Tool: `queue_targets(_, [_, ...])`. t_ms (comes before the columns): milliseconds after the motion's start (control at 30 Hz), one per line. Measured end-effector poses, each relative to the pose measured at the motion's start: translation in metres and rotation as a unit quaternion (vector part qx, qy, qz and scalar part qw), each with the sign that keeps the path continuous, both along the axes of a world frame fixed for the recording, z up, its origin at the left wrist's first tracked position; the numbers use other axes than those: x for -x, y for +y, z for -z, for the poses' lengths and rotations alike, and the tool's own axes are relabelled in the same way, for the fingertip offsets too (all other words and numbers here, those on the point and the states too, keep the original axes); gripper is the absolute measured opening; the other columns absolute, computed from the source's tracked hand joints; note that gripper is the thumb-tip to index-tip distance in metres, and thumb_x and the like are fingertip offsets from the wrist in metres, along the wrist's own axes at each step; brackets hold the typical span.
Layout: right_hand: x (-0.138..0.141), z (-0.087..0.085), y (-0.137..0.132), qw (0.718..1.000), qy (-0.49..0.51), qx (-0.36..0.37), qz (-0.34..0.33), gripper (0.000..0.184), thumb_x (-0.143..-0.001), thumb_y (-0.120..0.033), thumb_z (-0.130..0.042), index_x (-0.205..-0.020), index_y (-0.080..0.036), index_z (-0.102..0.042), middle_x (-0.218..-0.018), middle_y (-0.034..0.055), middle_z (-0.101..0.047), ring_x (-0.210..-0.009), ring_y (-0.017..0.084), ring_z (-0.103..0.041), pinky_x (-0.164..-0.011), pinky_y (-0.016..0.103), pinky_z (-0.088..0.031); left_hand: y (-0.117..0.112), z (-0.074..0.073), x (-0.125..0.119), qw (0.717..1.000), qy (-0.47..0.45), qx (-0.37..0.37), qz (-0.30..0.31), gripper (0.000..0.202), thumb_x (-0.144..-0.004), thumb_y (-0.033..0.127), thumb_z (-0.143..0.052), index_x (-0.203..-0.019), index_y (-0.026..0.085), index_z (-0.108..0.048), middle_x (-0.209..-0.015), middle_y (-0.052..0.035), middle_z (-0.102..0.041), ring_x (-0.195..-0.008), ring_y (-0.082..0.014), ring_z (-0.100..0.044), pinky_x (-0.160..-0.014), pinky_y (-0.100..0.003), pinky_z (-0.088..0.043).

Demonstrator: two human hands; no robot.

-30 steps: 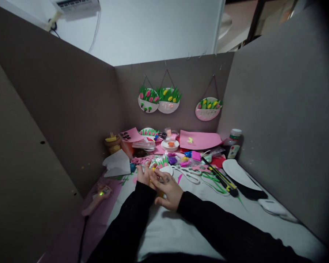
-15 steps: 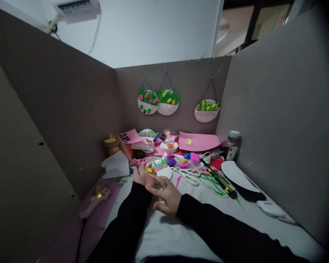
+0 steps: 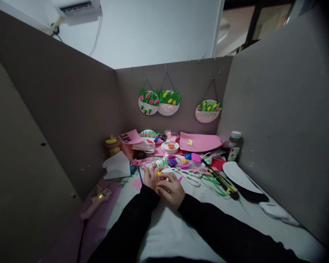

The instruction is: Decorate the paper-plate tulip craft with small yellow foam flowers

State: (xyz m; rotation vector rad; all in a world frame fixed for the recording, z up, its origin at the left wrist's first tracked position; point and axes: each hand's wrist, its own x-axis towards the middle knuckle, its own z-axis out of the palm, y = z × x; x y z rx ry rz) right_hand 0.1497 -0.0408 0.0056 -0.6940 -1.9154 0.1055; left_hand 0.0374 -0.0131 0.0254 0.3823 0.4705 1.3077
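Observation:
My left hand (image 3: 150,178) is turned palm up in front of me, fingers half curled, with a small soft-looking yellow piece (image 3: 159,174) at them. My right hand (image 3: 172,189) comes in from the right, its fingertips bent together against the left palm. A bit of yellow shows at those fingertips, partly hidden by the fingers. Just beyond the hands lies a white paper plate piece with pink tulips and green leaves (image 3: 162,164), half covered by them. A thin blue stick (image 3: 140,175) stands out left of my left hand.
White-handled scissors (image 3: 190,178), a yellow-black utility knife (image 3: 222,180) and green strips lie to the right. Clay packets (image 3: 172,162), pink sheets (image 3: 200,141) and a bottle (image 3: 233,146) stand behind. A glue gun (image 3: 95,204) lies left. Grey panels surround the table; tulip plates (image 3: 168,108) hang behind.
Both hands have drawn closer together. The right hand's spread fingers have bent inward to the left palm, and the left hand has shifted slightly right. The blue stick has come into view.

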Motion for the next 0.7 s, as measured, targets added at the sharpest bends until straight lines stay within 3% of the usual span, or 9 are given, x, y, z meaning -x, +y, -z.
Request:
queue_targets(200, [-0.005,0.000,0.007,0.998,0.006,-0.027,0.055,0.015,-0.078,-0.019,-0.053,-0.086,-0.022,-0.065,-0.099,0.0064,-0.055,-0.092,0.021,-0.049,-0.080,0.040,-0.044,-0.006,0.001,-0.005,0.999,0.037,-0.011,0.032,0.056,-0.078,0.066,-0.023,-0.104,0.020,-0.041,-0.081,-0.0048,-0.048,-0.064,-0.0166,-0.052,-0.057,-0.031,-0.043])
queue_targets(333, [-0.003,0.002,0.003,0.997,-0.035,-0.066,0.035,0.024,-0.079,-0.022,-0.053,-0.100,-0.023,-0.063,-0.108,0.0074,-0.053,-0.097,0.023,-0.046,-0.083,0.041,-0.043,-0.005,-0.006,0.001,0.999,0.030,0.003,0.014,0.060,-0.076,0.070,-0.018,-0.104,0.022,-0.040,-0.086,-0.0048,-0.048,-0.062,-0.0157,-0.050,-0.057,-0.031,-0.041])
queue_targets(500, [-0.004,0.005,0.003,0.990,-0.126,-0.054,0.037,0.045,-0.083,-0.037,-0.046,-0.125,-0.021,-0.048,-0.134,0.0107,-0.034,-0.114,0.029,-0.034,-0.092,0.048,-0.035,-0.003,-0.011,0.007,1.000,0.007,0.027,0.000,0.063,-0.073,0.072,-0.019,-0.104,0.023,-0.043,-0.093,-0.0059,-0.049,-0.068,-0.0174,-0.052,-0.062,-0.033,-0.042])
queue_targets(700, [-0.004,0.007,0.006,0.985,-0.161,-0.062,0.022,0.052,-0.084,-0.058,-0.030,-0.121,-0.029,-0.052,-0.143,0.0050,-0.018,-0.122,0.032,-0.026,-0.095,0.050,-0.030,0.000,-0.010,0.011,0.999,-0.045,0.003,-0.024,0.063,-0.073,0.073,-0.015,-0.096,0.023,-0.045,-0.086,-0.0055,-0.050,-0.066,-0.0176,-0.052,-0.061,-0.034,-0.043])
